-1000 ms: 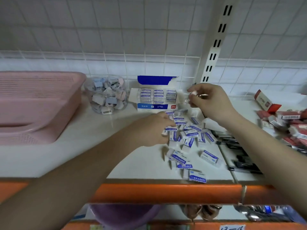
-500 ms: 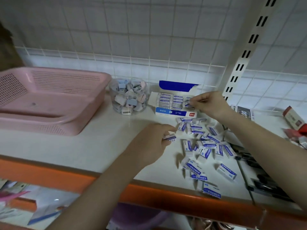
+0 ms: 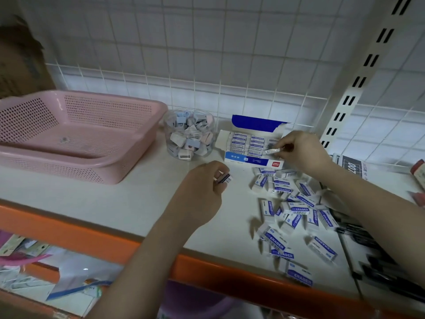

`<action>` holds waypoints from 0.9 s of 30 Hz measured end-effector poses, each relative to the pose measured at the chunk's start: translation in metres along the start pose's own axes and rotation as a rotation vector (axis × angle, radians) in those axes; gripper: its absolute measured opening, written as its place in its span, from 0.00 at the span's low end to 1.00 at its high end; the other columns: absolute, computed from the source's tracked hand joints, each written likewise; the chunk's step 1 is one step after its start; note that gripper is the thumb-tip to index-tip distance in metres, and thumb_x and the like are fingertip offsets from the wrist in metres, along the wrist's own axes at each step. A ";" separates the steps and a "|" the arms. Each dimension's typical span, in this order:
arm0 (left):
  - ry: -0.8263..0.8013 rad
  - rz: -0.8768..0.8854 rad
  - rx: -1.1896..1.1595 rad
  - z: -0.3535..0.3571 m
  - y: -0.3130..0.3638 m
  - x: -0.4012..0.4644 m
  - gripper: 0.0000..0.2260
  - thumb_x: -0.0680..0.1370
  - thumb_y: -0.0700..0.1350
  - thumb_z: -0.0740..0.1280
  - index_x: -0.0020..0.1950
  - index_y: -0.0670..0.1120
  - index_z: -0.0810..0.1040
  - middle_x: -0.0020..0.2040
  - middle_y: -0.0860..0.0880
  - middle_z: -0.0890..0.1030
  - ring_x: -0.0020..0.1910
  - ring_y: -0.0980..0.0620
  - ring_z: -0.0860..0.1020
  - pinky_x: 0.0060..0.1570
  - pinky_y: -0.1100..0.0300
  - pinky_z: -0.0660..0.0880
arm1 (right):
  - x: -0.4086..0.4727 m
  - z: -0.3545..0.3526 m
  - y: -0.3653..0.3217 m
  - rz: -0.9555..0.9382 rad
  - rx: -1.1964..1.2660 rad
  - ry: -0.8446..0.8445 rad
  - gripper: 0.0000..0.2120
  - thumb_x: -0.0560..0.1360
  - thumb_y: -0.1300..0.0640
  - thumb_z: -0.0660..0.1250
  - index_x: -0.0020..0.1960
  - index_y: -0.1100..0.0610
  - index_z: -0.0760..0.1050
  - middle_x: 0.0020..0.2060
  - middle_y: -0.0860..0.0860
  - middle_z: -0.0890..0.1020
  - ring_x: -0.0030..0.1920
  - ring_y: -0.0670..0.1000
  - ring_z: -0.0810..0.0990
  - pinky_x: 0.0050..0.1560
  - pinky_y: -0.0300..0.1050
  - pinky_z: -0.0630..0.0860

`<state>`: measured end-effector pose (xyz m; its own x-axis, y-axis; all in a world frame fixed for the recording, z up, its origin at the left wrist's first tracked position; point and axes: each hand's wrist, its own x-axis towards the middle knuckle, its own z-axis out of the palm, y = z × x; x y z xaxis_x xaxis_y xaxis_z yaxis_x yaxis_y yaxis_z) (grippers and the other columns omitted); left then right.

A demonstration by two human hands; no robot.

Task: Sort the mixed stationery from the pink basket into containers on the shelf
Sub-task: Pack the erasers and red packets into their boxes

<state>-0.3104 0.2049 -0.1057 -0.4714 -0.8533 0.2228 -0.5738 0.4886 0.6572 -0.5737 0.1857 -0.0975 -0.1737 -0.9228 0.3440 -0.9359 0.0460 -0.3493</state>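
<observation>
Your pink perforated plastic basket [image 3: 76, 134] looks emptied, I think. Your right hand [image 3: 303, 153] pinches one eraser [image 3: 272, 151] over the blue-and-white cardboard box [image 3: 253, 146]; your left hand [image 3: 202, 194] holds another [image 3: 225, 179]; many loose white erasers [image 3: 296, 210] remain.

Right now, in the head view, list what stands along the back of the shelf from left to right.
Pink basket → clear jar of small pastel items → open blue-and-white eraser box → right hand holding an eraser at the box.
</observation>
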 end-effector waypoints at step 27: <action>0.041 -0.039 -0.112 -0.005 -0.002 0.012 0.14 0.77 0.42 0.67 0.62 0.50 0.77 0.47 0.56 0.77 0.42 0.62 0.75 0.39 0.83 0.67 | 0.020 -0.002 -0.020 -0.069 -0.423 -0.294 0.08 0.74 0.58 0.68 0.51 0.49 0.83 0.48 0.49 0.83 0.48 0.51 0.79 0.50 0.46 0.77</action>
<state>-0.3113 0.1927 -0.1012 -0.4210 -0.8790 0.2238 -0.5118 0.4340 0.7415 -0.5587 0.1674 -0.0816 -0.0710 -0.9948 0.0726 -0.9947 0.0761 0.0689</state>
